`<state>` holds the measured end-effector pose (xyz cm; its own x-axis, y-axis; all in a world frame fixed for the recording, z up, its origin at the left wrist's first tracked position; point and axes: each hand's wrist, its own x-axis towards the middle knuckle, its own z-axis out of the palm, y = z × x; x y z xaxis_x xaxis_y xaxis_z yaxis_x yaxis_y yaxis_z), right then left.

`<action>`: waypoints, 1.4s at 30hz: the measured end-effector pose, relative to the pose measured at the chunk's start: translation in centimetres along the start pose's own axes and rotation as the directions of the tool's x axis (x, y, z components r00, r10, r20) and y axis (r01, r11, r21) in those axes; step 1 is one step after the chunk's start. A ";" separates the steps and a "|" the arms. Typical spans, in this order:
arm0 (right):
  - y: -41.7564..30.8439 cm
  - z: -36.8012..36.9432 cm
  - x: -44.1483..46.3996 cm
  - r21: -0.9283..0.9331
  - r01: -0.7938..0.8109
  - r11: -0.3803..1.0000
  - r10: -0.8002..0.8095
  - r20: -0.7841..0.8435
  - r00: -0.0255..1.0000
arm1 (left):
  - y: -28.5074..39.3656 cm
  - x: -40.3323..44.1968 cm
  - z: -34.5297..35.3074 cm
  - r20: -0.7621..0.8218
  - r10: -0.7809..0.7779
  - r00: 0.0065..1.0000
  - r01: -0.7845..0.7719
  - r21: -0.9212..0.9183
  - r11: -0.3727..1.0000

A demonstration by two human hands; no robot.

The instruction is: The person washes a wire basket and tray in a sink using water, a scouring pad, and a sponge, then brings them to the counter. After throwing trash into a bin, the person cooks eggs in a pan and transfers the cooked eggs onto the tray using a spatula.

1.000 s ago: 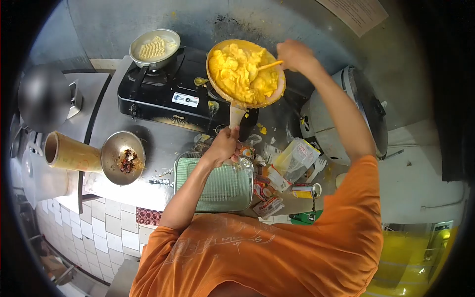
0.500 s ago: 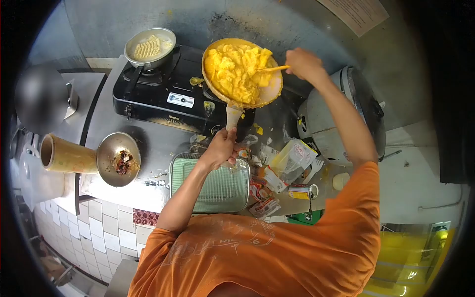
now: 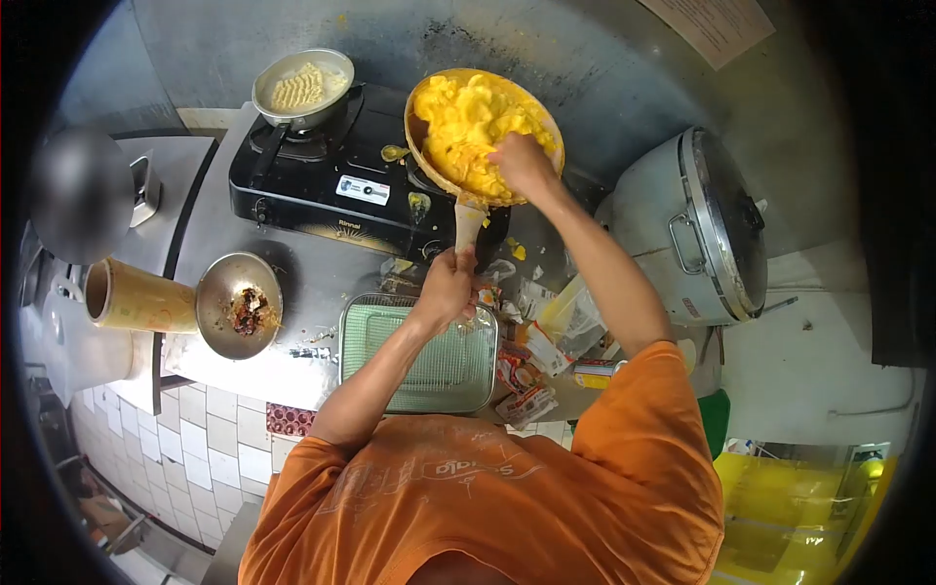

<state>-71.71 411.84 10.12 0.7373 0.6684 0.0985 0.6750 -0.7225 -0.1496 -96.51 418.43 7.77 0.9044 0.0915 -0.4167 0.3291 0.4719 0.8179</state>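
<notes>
View centre taken as middle of the dial; frying pan (image 3: 418, 136) at 12 o'clock, loaded with a soft yellow mixture (image 3: 468, 107), set over the right part of a black gas stove (image 3: 302, 200); contact with the burner cannot be told; left hand (image 3: 448, 291) just below it, fingers clamped round the pale handle (image 3: 469, 224), which points to 6; right hand (image 3: 526, 164) at 1 o'clock, over the pan's lower right, fingertips at the mixture and curled in; whether they close on anything cannot be told, the hand itself masking them; stove front at 10 o'clock reads "Rinnai"; white label (image 3: 363, 189) above that name bears a dark dial-like picture, its small print unreadable; second pan (image 3: 312, 122) at 11, holding a pale wavy block (image 3: 297, 90) in whitish liquid; metal bowl (image 3: 216, 302) at 9, dark and reddish bits inside, a tan cylinder (image 3: 151, 297) just beyond; tray (image 3: 448, 366) with green mesh at 7; printed wrappers (image 3: 526, 375) and a can (image 3: 597, 370) at 4, lettering too small; large lidded pot (image 3: 648, 219) near 2; paper notice (image 3: 717, 29) between 1 and 2, lines illegible; orange shirt (image 3: 487, 517) at 6, white print beginning "S", remainder uncertain.
</notes>
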 end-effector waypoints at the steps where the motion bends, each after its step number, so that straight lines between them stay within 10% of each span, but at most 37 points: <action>1: 1.4 -1.2 0.2 -0.122 0.092 0.988 -0.083 0.073 0.994 | 0.0 -0.1 -0.1 0.004 -0.001 1.000 0.001 0.000 1.000; 5: -5.3 -13.7 -3.7 -0.342 0.155 0.927 -0.054 0.288 0.956 | 0.9 -0.3 -0.7 0.012 -0.029 1.000 0.029 -0.016 0.999; 7: -9.7 -18.5 -5.8 -0.323 -0.120 0.939 0.206 0.245 0.948 | 1.0 -0.2 -0.7 -0.001 -0.047 0.999 0.047 0.012 0.999; 11: -6.2 -8.2 -1.6 -0.490 0.068 0.869 0.077 0.270 0.960 | 0.9 -0.3 -0.5 0.019 -0.035 0.999 0.034 0.067 0.997; 23: -8.4 -15.6 -5.8 -0.467 0.248 0.848 -0.073 0.361 0.930 | 1.0 0.0 -0.7 0.037 -0.028 0.999 0.026 0.036 0.999; 29: -1.2 -7.2 3.3 -0.474 0.254 0.843 -0.237 0.097 0.967 | 0.9 -0.2 -0.5 0.054 -0.062 0.997 0.061 0.011 0.998; 36: -8.8 -19.9 -3.1 -0.476 0.228 0.849 -0.040 0.372 0.927 | 0.6 0.2 -0.7 0.036 -0.079 0.996 0.079 0.004 0.997; 42: -2.8 -6.1 1.0 -0.433 0.117 0.894 -0.044 0.177 0.983 | 0.6 0.1 -0.6 0.016 -0.026 1.000 0.025 0.029 0.999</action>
<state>-72.65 413.42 16.69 0.6904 0.7199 -0.0708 0.7024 -0.6438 0.3036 -96.35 419.23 8.04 0.8997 0.0656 -0.4315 0.3597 0.4483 0.8183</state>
